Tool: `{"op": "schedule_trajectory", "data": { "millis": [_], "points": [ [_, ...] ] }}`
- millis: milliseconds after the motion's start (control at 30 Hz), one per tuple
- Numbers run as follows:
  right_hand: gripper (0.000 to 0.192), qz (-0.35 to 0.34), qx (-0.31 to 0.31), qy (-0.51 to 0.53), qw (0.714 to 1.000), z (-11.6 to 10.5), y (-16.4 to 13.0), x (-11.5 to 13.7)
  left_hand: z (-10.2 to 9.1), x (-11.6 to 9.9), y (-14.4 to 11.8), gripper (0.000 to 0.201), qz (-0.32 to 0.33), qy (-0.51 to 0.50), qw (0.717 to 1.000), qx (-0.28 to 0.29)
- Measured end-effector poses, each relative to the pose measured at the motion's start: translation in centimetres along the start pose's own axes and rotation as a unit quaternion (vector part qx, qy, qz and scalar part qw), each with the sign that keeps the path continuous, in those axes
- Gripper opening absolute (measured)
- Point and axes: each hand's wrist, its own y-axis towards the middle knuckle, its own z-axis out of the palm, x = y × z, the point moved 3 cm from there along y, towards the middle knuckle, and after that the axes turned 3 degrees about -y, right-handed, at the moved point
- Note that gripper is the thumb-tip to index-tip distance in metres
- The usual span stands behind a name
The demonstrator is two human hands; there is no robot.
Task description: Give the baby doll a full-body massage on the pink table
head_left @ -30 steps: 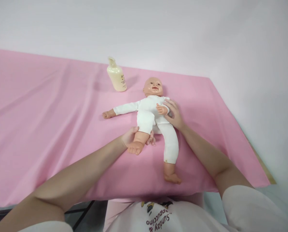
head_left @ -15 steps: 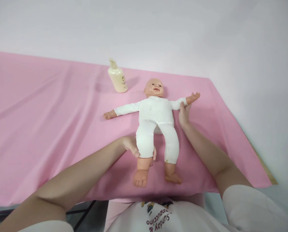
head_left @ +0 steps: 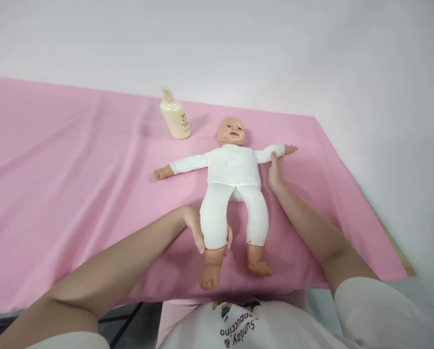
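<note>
A baby doll [head_left: 234, 167] with a white cloth body lies face up, its head away from me and its arms spread wide. My left hand [head_left: 195, 227] is wrapped around the doll's lower leg on the left, just above the bare foot; the thumb shows on one side and fingertips on the other, while the palm side is hidden beneath the leg. Around the doll's forearm on the right, my right hand [head_left: 275, 170] is closed, thumb on top and the other fingers mostly hidden under the sleeve.
Beyond the doll's arm on the left stands a cream pump bottle [head_left: 176, 118]. A pink cloth [head_left: 74, 184] with folds covers the table, and a pale wall [head_left: 217, 53] rises behind it. The table's near edge runs close to my shirt.
The doll's held leg has come down a little toward me with my left hand. Its hand on the right has turned and lies flatter, my right hand still holding that arm.
</note>
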Motion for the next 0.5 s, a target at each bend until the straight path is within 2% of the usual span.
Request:
{"op": "schedule_trajectory", "data": {
  "millis": [100,133,300,367,433,500],
  "points": [
    [0.096,-0.036,0.018,-0.041,0.998,0.3,-0.6,1.6,0.6,-0.6,0.1,0.056,0.006,-0.013,0.999,0.03],
    [0.099,-0.052,0.029,-0.057,0.997,0.5,-0.8,1.9,0.7,-0.8,0.2,0.056,0.008,-0.015,0.999,0.036],
    [0.072,-0.061,0.123,-0.098,0.986,1.4,-1.6,1.7,0.4,-1.0,0.4,0.06,-0.01,-0.033,0.994,0.106],
    [0.065,-0.101,0.148,-0.111,0.977,1.7,-2.0,2.0,-0.1,-0.4,0.4,0.058,-0.024,-0.035,0.992,0.117],
    [0.056,-0.15,0.171,-0.135,0.964,1.9,-2.5,2.6,-0.8,0.5,0.2,0.055,-0.016,-0.041,0.994,0.098],
    [0.047,-0.178,0.188,-0.162,0.952,2.0,-2.8,3.3,-1.3,1.2,0.0,0.054,0.053,-0.064,0.995,0.052]
  ]
}}
